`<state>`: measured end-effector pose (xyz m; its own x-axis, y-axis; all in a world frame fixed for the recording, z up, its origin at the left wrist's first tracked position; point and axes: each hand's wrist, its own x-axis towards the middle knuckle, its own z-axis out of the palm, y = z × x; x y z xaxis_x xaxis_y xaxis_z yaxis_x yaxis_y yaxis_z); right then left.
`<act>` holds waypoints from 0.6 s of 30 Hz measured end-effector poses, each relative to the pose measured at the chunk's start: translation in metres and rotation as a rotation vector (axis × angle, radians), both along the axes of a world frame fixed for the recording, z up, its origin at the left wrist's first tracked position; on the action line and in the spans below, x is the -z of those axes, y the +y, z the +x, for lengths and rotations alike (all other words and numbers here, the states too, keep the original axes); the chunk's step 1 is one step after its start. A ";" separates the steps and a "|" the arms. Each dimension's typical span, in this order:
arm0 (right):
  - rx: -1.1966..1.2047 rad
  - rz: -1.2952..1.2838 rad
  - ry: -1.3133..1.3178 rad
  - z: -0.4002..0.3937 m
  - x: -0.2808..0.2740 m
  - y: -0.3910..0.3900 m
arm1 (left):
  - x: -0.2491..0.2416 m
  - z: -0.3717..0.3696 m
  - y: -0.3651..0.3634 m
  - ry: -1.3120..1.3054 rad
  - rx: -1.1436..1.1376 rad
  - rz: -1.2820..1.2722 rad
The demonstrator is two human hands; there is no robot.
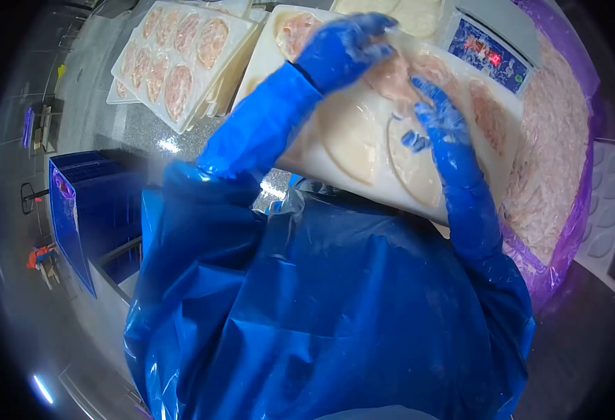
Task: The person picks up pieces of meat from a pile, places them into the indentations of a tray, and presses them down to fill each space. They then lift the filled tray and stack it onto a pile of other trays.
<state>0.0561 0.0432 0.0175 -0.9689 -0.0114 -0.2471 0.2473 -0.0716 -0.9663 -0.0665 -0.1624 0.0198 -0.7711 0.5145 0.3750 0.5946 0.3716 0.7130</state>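
My left hand, in a blue glove, is over the upper part of a white moulded tray, its fingers apart beside pale pink meat. On the right of that meat is my right hand, also gloved, with its fingers spread and bits of residue on them. The meat lies between the two hands, at the upper middle of the tray. Other oval hollows hold meat at the tray's upper left and right. Two larger-looking hollows nearest my body show bare, wet plastic.
Stacked trays with meat-filled ovals stand at the upper left. A scale with a red display is behind the tray. Loose meat fills a purple-lined container at the right. A blue bin stands at the left.
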 end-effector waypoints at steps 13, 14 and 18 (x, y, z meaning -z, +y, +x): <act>0.041 1.009 0.722 -0.013 0.024 -0.020 | 0.042 0.025 0.012 0.298 0.157 -0.369; 0.076 1.061 0.726 -0.020 0.033 -0.023 | 0.046 0.021 0.011 0.299 0.147 -0.310; 0.063 1.094 0.648 -0.026 0.033 -0.026 | 0.051 0.020 0.011 0.368 0.105 -0.309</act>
